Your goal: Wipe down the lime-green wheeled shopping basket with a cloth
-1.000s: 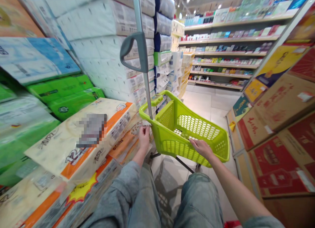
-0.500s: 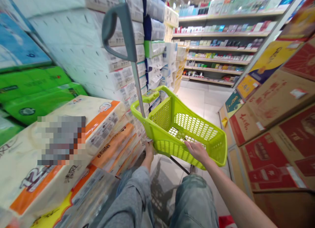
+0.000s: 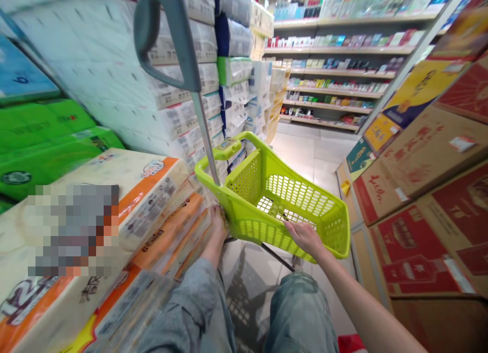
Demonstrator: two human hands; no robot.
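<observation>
1. On my feed from the head camera, a lime-green shopping cart [image 3: 263, 232] stands on a pale tiled floor [image 3: 322, 162], in a shop aisle, just ahead of the wearer's denim-covered knees [image 3: 301, 312]; it is my landmark.
2. My right hand [image 3: 305, 238] is at the cart's near rim, fingers curled closed over the edge, gripping it.
3. My left hand [image 3: 218, 222] reaches down just beside the cart's rear lower corner, between it and the packs. Its fingers are partly hidden, so I cannot tell how open they are or whether they hold anything.
4. A grey loop handle [image 3: 186, 48] rises on a metal pole from the cart's rear end.
5. Left of the cart lie cream-and-orange packs [image 3: 131, 205]; behind those, white packs [image 3: 114, 63] are piled high.
6. Right of the cart, cardboard cartons [image 3: 415, 149] are stacked.
7. Beyond the cart, stocked shelves [image 3: 331, 73] span the aisle's end.
</observation>
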